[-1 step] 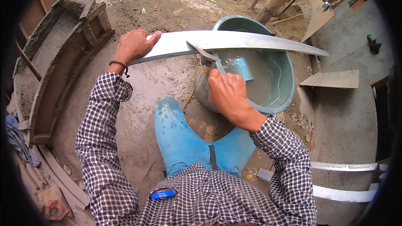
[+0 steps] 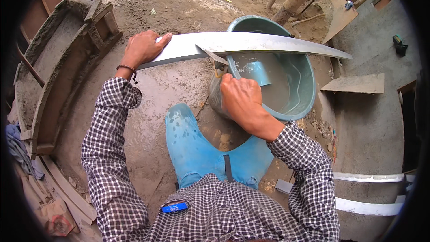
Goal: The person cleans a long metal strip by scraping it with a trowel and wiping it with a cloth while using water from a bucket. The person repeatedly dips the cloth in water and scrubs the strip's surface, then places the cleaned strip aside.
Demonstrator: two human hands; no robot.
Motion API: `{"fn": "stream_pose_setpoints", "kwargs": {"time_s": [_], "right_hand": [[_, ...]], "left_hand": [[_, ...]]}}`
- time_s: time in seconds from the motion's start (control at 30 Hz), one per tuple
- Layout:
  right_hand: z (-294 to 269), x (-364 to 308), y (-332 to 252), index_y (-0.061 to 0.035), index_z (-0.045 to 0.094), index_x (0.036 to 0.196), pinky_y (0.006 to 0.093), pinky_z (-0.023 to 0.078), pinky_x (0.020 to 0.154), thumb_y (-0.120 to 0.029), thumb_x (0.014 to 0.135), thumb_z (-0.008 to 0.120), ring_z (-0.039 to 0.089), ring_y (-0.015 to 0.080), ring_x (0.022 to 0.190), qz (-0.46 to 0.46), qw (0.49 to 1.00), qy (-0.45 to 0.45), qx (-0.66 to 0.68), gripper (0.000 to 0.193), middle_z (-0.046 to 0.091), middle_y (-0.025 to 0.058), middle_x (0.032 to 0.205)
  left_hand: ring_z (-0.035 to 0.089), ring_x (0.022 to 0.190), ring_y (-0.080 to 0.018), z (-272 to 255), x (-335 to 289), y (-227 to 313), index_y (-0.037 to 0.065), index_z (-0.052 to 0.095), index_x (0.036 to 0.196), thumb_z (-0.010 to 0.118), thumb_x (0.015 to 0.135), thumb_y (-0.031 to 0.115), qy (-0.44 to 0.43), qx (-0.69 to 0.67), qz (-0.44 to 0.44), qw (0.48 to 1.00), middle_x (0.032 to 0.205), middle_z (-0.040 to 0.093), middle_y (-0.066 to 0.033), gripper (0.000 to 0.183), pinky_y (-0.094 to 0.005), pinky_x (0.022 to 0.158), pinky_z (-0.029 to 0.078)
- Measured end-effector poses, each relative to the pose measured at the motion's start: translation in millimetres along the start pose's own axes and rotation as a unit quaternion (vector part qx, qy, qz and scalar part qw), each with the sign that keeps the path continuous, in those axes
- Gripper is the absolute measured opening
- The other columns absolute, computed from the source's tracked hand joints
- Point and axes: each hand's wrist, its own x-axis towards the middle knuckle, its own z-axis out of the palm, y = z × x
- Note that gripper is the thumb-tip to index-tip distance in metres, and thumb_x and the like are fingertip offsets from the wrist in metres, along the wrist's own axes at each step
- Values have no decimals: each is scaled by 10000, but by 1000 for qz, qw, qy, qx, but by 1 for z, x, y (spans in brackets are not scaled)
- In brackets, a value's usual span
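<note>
around the upper centre of the frame the long strip (image 2: 251, 41) is white, the blade (image 2: 212, 55) grey, the tub (image 2: 307, 96) teal-green, its water (image 2: 281, 95) murky grey-brown and the piece (image 2: 258, 72) in it light blue. at the lower centre the shirt (image 2: 215, 210) is checked black and white and the trousers (image 2: 192, 150) bright blue with darker spots.

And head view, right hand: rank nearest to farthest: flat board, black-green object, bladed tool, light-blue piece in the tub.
1. Bladed tool, in the right hand.
2. Light-blue piece, inside the tub, just ahead.
3. Flat board, off right.
4. Black-green object, farthest right.
</note>
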Motion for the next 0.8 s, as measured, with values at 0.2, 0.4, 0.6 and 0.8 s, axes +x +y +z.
{"fn": "stream_pose_setpoints", "kwargs": {"time_s": [0.2,0.4,0.6,0.8], "right_hand": [[-4,23,3,-95,759,690,364,563,518,-66,811,710,776,231,690,-13,999,19,33,134,735,101,674],[6,51,14,-102,783,709,325,546,512,-90,809,745,766,203,658,-44,997,37,48,107,744,110,678],[18,58,33,-83,793,737,334,563,535,-77,809,748,773,207,687,7,998,-15,57,86,759,105,710],[26,13,63,-60,787,767,373,611,588,-83,807,745,788,245,736,58,997,-14,41,63,768,117,744]], "left_hand": [[719,954,-392,-3,5,0,17,762,934,423,1048,657,-5,-32,8,999,976,753,-233,733,-521,913,532],[703,1067,-379,-7,2,-9,18,637,1219,452,1030,665,-15,-59,80,995,1107,736,-236,698,-497,955,524],[571,1271,-383,-17,-4,-6,101,534,1446,641,767,874,-34,-52,191,980,1319,601,-201,1034,-569,1096,429],[561,1231,-348,-30,-25,7,193,467,1515,903,701,408,-65,-31,166,984,1256,584,-122,948,-488,1084,443]]}}
